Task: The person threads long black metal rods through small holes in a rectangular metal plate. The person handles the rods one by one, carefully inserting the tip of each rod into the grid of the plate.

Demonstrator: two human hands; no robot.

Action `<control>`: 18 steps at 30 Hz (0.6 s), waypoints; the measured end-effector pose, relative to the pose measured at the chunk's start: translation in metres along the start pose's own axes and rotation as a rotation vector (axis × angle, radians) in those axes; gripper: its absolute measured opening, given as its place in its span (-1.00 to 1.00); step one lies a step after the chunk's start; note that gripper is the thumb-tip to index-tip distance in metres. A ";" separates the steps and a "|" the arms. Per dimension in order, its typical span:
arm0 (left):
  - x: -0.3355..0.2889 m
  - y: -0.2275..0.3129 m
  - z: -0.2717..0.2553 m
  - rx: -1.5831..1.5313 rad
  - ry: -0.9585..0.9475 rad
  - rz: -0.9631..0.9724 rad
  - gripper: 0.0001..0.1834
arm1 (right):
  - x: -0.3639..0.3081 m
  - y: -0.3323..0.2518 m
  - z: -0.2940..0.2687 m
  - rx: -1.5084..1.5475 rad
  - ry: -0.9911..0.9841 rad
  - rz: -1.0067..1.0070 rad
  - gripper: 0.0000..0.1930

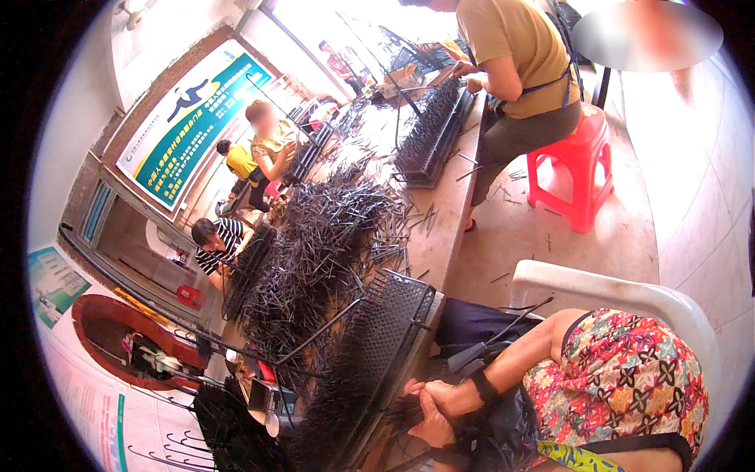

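Observation:
At the lower right, my right hand [450, 398], with a black band at its wrist, is closed with its fingertips pressed together. My left hand [433, 426] is right against it, its thumb raised and fingers curled. What is between them is too small and dark to make out. Beside my fingers is a tuft of thin black pieces [403, 411]. A long black grid rack [397, 315], densely filled with upright thin black pieces, stands on the table just beyond my hands. A dark grey cable connector [467, 358] lies by my right wrist.
A big heap of loose black sticks [314, 244] covers the table [444, 228]. Another filled rack [432, 138] stands farther along, where a co-worker [519, 71] sits on a red stool [578, 157]. Several people work across the table. A white chair [613, 283] is behind me.

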State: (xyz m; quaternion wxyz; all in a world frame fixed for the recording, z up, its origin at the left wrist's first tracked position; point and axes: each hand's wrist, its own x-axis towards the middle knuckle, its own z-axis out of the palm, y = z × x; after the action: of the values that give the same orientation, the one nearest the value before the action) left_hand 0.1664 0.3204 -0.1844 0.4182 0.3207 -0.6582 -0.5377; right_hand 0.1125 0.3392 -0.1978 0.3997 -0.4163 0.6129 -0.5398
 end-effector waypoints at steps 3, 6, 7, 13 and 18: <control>0.000 -0.004 -0.003 0.004 -0.023 0.010 -0.83 | -0.001 -0.005 -0.019 0.305 -0.202 0.177 -0.67; 0.000 -0.010 -0.010 -0.002 -0.050 0.035 -0.82 | -0.004 -0.007 -0.030 0.436 -0.243 0.266 -0.73; 0.003 -0.002 -0.010 -0.019 -0.072 0.041 -0.82 | -0.004 -0.006 -0.034 0.448 -0.236 0.275 -0.74; 0.000 0.036 -0.019 0.039 -0.089 -0.071 -0.82 | 0.000 0.019 -0.066 0.029 -0.076 0.024 -0.82; 0.011 0.048 -0.026 -0.075 0.046 -0.056 -0.85 | 0.026 0.017 -0.065 -0.094 0.061 -0.285 -0.89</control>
State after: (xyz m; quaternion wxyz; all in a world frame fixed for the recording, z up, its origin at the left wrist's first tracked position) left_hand 0.1859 0.3097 -0.1330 0.4294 0.3354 -0.6186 -0.5661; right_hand 0.0411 0.3378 -0.2098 0.2802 -0.5010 0.5839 -0.5741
